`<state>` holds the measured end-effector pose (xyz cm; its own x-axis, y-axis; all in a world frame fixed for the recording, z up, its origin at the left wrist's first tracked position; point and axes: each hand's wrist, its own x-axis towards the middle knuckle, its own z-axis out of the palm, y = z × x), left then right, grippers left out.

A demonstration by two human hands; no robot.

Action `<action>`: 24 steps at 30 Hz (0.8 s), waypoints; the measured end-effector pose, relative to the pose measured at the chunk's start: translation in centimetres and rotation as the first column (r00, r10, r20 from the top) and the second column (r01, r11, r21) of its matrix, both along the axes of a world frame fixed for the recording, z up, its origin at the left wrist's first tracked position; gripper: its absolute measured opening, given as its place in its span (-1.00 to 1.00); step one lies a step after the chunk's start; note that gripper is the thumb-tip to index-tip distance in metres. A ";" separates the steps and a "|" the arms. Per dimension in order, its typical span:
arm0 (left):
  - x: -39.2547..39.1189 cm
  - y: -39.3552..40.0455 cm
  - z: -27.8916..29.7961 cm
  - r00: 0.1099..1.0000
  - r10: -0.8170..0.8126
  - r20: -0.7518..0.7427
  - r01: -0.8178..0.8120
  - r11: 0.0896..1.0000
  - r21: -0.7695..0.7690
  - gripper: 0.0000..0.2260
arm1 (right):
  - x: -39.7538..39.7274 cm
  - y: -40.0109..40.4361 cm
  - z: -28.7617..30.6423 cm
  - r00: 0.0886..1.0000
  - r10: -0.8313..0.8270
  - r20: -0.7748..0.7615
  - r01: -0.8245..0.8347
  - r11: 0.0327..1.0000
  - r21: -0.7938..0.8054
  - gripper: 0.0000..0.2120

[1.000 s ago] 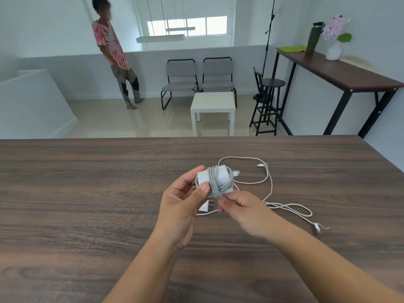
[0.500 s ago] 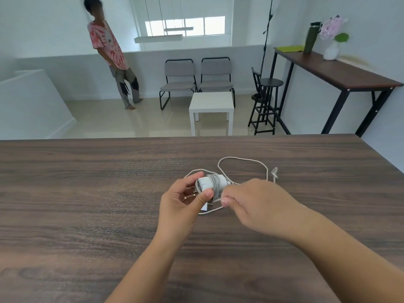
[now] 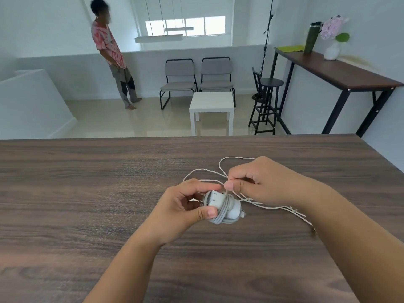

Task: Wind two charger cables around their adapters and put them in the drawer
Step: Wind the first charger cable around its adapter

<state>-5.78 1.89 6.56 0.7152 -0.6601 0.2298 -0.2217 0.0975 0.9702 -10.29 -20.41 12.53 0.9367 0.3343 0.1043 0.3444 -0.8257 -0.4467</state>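
Above the dark wood-grain counter (image 3: 87, 193), the left hand (image 3: 181, 212) is gripping a white square charger adapter (image 3: 220, 204), thumb and fingers curled round its ends, with several grey cable turns already lying around it. Just beyond the adapter, the right hand (image 3: 260, 180) is pinching the thin white cable (image 3: 273, 207) between thumb and forefinger. The loose cable is trailing on the counter right of the adapter.

On the dark wood table (image 3: 87, 193): 1 adapter (image 3: 220, 204), 1 white cable (image 3: 262, 206), 2 hands. Beyond the table: 2 grey chairs (image 3: 197, 80), 1 white side table (image 3: 211, 103), 1 black stool (image 3: 267, 101), 1 person (image 3: 111, 53), 1 bottle (image 3: 312, 37), 1 vase w/ flowers (image 3: 332, 49)
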 end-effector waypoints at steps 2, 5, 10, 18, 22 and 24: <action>-0.1 -0.1 0.0 0.999 -0.041 -0.032 0.040 0.998 -0.051 -0.59 | 0.4 -0.3 -0.8 0.996 0.029 -0.088 -0.013 0.983 0.182 -0.70; -0.5 -0.4 -0.1 0.992 -0.086 -0.093 0.073 0.987 -0.140 -0.57 | 0.6 -0.1 -2.0 0.985 0.056 -0.166 0.007 0.934 0.357 -0.68; -1.0 -1.2 -0.3 0.963 -0.120 -0.239 0.055 0.963 -0.263 -0.55 | -0.1 0.4 -4.4 0.932 0.167 -0.323 0.129 0.678 0.723 -0.62; -0.8 -3.6 -0.6 0.843 0.096 -0.529 -0.357 0.836 -0.417 -0.68 | -1.4 3.3 -7.0 0.947 -0.091 -0.307 0.275 0.723 0.634 -0.68; -0.9 -4.5 -1.0 0.750 0.213 -0.626 -0.507 0.793 -0.338 -0.67 | -2.2 3.5 -7.1 0.963 -0.237 -0.126 0.262 0.932 0.252 -0.76; -0.7 -4.6 -1.0 0.717 0.251 -0.650 -0.554 0.771 -0.314 -0.66 | -2.7 4.1 -6.8 0.975 -0.209 -0.071 0.216 0.969 0.117 -0.79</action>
<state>-6.47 -2.69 5.60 0.9758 -0.1950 -0.0986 0.1967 0.5877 0.7848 -13.00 -16.31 5.77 0.9905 0.1149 0.0757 0.1376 -0.8142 -0.5641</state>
